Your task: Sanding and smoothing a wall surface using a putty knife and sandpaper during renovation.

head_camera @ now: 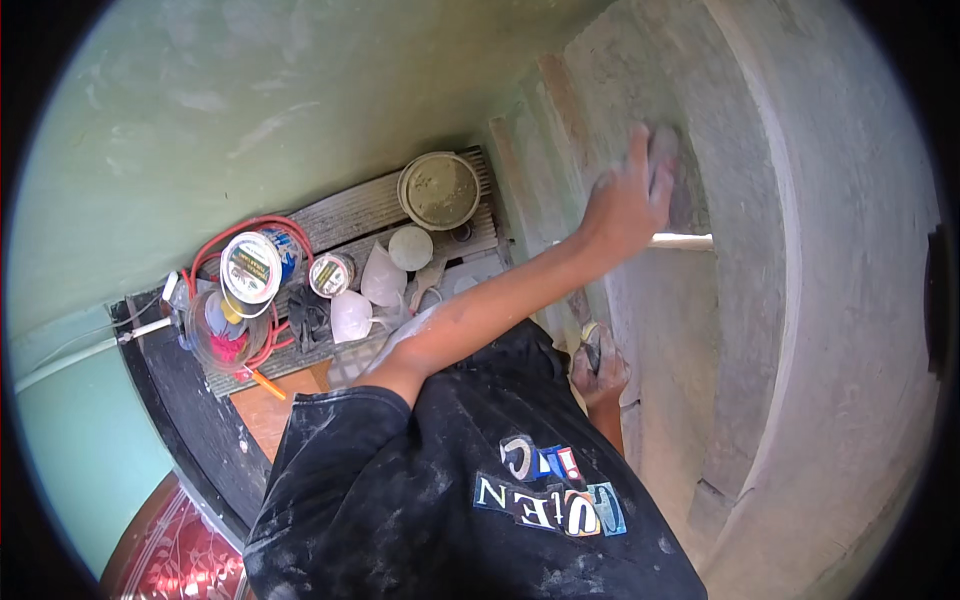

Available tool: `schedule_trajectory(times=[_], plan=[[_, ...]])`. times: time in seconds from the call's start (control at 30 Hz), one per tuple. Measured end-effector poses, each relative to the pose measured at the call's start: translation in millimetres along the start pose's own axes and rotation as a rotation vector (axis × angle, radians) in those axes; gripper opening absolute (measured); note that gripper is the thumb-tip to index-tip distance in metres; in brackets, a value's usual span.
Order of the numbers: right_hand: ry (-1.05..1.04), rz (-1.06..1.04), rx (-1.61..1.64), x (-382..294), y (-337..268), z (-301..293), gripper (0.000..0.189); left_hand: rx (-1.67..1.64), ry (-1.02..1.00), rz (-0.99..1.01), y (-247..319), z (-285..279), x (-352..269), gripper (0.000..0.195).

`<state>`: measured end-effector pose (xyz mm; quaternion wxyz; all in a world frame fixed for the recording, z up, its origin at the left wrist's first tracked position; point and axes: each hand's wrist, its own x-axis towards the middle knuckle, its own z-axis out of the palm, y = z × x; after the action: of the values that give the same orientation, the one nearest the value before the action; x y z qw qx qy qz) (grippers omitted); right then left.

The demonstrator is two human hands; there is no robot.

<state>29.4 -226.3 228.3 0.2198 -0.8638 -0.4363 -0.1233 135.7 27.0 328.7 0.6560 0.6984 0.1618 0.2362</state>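
Observation:
My left hand reaches across to the grey plastered surface at the upper right. It is blurred by motion. A greyish shape shows at its fingers, and I cannot tell whether that is a held pad or dusty fingertips. Lower down, my right hand is curled around a small dark object with a yellow edge, close to a pale upright edge. The fingers hide most of that object. White dust marks my left forearm and the black T-shirt.
Left of my arm, a slatted wooden surface bears a lidded tub, a smaller tub, a round bucket, bags of white material, a red hose and an orange-handled tool. A green wall rises behind.

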Motion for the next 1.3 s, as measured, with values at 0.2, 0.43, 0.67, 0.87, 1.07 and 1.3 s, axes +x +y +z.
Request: schedule_trajectory(times=[0.2, 0.43, 0.67, 0.87, 1.07, 1.3], plan=[[0.088, 0.061, 0.04, -6, 3, -13, 0.05, 0.05, 0.176, 0.026, -16, 18, 14, 0.052], [-0.095, 0.125, -0.105, -2, 16, -37, 0.047, -0.042, 0.311, -0.118, -23, -32, 83, 0.063], [-0.055, 0.099, -0.149, -11, 25, -32, 0.041, 0.166, 0.097, -0.122, -25, 17, 8, 0.069], [-0.01, 0.134, -0.149, -11, 22, -31, 0.052, 0.23, 0.247, 0.042, -6, -23, 81, 0.066], [-0.006, 0.135, -0.182, -10, 20, -32, 0.048, 0.444, 0.115, 0.163, -5, 8, 6, 0.061], [-0.025, 0.165, -0.274, -19, 20, -24, 0.059, 0.367, 0.026, 0.215, 1, -1, 18, 0.055]])
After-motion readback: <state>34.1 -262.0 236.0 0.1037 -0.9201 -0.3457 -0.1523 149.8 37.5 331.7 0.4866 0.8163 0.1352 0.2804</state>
